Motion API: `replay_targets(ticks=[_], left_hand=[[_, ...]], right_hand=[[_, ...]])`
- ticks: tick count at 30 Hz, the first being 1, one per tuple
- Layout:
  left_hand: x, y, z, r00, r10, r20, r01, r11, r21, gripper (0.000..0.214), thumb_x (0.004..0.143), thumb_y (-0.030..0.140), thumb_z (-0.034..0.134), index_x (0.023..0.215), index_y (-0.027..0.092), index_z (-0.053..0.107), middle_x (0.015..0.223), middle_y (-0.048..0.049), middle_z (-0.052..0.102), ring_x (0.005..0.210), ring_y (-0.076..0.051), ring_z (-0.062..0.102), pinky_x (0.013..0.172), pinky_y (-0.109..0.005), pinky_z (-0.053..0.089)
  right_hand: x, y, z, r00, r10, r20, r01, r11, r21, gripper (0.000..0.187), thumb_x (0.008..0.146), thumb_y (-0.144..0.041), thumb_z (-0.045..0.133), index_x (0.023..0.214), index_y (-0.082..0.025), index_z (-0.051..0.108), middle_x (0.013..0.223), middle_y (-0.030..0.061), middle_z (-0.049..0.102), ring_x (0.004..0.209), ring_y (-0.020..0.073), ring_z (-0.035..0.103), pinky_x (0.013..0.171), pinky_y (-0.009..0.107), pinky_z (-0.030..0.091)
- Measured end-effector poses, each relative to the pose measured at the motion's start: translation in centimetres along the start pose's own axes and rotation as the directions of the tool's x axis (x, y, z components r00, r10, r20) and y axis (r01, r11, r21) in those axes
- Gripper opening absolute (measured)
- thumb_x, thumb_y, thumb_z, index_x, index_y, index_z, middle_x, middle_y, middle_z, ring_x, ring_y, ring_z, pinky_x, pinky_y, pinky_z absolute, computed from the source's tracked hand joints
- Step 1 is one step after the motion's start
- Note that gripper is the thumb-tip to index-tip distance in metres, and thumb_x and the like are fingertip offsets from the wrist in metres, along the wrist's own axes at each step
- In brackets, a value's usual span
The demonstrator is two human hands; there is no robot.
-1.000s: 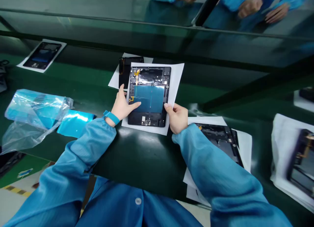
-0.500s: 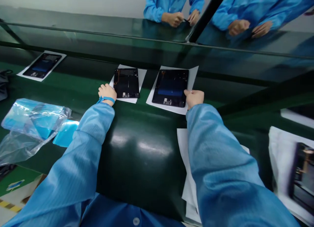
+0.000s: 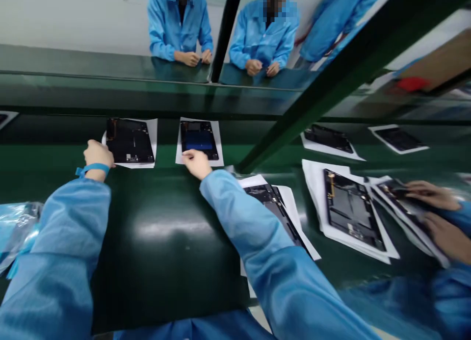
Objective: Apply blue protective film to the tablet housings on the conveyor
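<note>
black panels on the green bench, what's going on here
A person in blue sleeves has the left hand at the near left corner of a flat black rectangular panel on white paper. The right hand is at the near edge of a black panel with a blue rectangle, on another white sheet. Whether either hand grips is unclear. Off to the right, a co-worker's blurred hands are on another dark panel.
</note>
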State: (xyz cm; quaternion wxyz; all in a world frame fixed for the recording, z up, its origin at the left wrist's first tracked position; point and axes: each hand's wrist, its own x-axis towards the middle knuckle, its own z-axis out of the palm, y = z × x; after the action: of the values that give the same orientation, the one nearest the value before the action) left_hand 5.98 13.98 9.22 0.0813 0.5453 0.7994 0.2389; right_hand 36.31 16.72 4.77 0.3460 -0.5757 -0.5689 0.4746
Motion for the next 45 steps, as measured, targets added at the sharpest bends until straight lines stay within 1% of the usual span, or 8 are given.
replay_targets(ticks=[4, 9, 14, 20, 25, 30, 42, 45], left_hand=[[-4.7, 0.6, -1.7, 0.961, -0.274, 0.022, 0.270, 0.929, -0.254, 0.039, 0.100, 0.054, 0.056, 0.109, 0.016, 0.062, 0.080, 0.0013, 0.062, 0.063, -0.011, 0.059, 0.060, -0.026, 0.054], [-15.4, 0.6, -3.5, 0.934, -0.349, 0.080, 0.346, 0.820, -0.455, 0.027, 0.082, 0.053, 0.060, 0.090, 0.029, 0.052, 0.045, 0.0122, 0.049, 0.045, -0.016, 0.053, 0.045, -0.023, 0.042], [-23.7, -0.9, -4.0, 0.944, -0.294, 0.147, 0.323, 0.748, -0.580, 0.024, 0.075, 0.050, 0.063, 0.087, 0.035, 0.049, 0.044, 0.0166, 0.052, 0.043, -0.017, 0.051, 0.045, -0.026, 0.040], [-28.0, -2.7, -2.7, 0.955, -0.217, 0.204, 0.297, 0.740, -0.603, 0.028, 0.084, 0.056, 0.058, 0.099, 0.037, 0.044, 0.053, 0.0159, 0.052, 0.044, -0.019, 0.054, 0.047, -0.031, 0.045], [-29.0, -3.5, -2.2, 0.970, -0.151, 0.188, 0.214, 0.899, -0.381, 0.029, 0.089, 0.052, 0.050, 0.106, 0.028, 0.048, 0.069, 0.0049, 0.063, 0.057, -0.021, 0.064, 0.059, -0.036, 0.054], [-25.6, -6.2, -4.1, 0.988, -0.153, 0.000, 0.153, 0.988, -0.002, 0.036, 0.088, 0.048, 0.060, 0.107, 0.018, 0.058, 0.129, -0.0195, 0.061, 0.131, -0.038, 0.054, 0.112, -0.049, 0.041], [-19.7, -11.4, -8.8, 0.931, -0.134, 0.340, 0.121, 0.991, 0.059, 0.025, 0.085, 0.041, 0.068, 0.077, 0.018, 0.062, 0.067, 0.0002, 0.061, 0.065, -0.016, 0.059, 0.066, -0.027, 0.045], [-20.7, -10.4, -10.6, 0.958, -0.093, 0.271, 0.079, 0.995, 0.063, 0.021, 0.090, 0.033, 0.059, 0.076, 0.018, 0.059, 0.064, 0.0010, 0.054, 0.062, -0.016, 0.053, 0.065, -0.028, 0.041]], right_hand=[[-4.1, -0.4, 4.8, 0.962, 0.105, 0.253, -0.179, 0.940, 0.291, 0.043, 0.093, -0.059, 0.059, 0.096, -0.016, 0.063, 0.100, 0.0127, 0.070, 0.078, 0.0205, 0.070, 0.076, 0.044, 0.063], [-9.1, -0.4, 6.3, 0.891, 0.047, 0.451, -0.293, 0.819, 0.494, 0.070, 0.087, -0.083, 0.047, 0.104, -0.016, 0.062, 0.101, 0.0125, 0.072, 0.084, 0.0243, 0.073, 0.075, 0.046, 0.064], [-14.3, 1.6, 6.1, 0.922, 0.019, 0.386, -0.236, 0.819, 0.522, 0.056, 0.070, -0.071, 0.077, 0.084, -0.017, 0.067, 0.078, 0.0044, 0.069, 0.076, 0.0207, 0.067, 0.072, 0.037, 0.058], [-19.3, 3.8, 4.2, 0.964, -0.050, 0.261, -0.096, 0.850, 0.518, 0.053, 0.060, -0.060, 0.086, 0.090, -0.018, 0.072, 0.089, 0.0019, 0.075, 0.087, 0.0190, 0.068, 0.083, 0.032, 0.055], [-21.4, 5.5, 2.8, 0.964, -0.007, 0.267, -0.114, 0.893, 0.436, 0.060, 0.057, -0.065, 0.085, 0.091, -0.017, 0.071, 0.085, 0.0055, 0.077, 0.083, 0.0230, 0.072, 0.082, 0.038, 0.058], [-20.1, 7.9, 1.2, 0.968, 0.018, 0.249, -0.087, 0.959, 0.270, 0.060, 0.062, -0.068, 0.079, 0.093, -0.017, 0.069, 0.081, 0.0077, 0.077, 0.080, 0.0255, 0.074, 0.080, 0.041, 0.059], [-19.6, 6.6, -1.7, 0.995, -0.099, -0.035, 0.080, 0.932, -0.353, 0.032, 0.077, -0.042, 0.066, 0.093, -0.017, 0.076, 0.063, 0.0023, 0.064, 0.068, 0.0223, 0.064, 0.082, 0.040, 0.051], [-21.0, 5.2, -0.9, 0.970, -0.202, -0.137, 0.141, 0.922, -0.359, 0.035, 0.082, -0.041, 0.062, 0.102, -0.016, 0.076, 0.073, 0.0040, 0.065, 0.074, 0.0214, 0.063, 0.083, 0.039, 0.051]])
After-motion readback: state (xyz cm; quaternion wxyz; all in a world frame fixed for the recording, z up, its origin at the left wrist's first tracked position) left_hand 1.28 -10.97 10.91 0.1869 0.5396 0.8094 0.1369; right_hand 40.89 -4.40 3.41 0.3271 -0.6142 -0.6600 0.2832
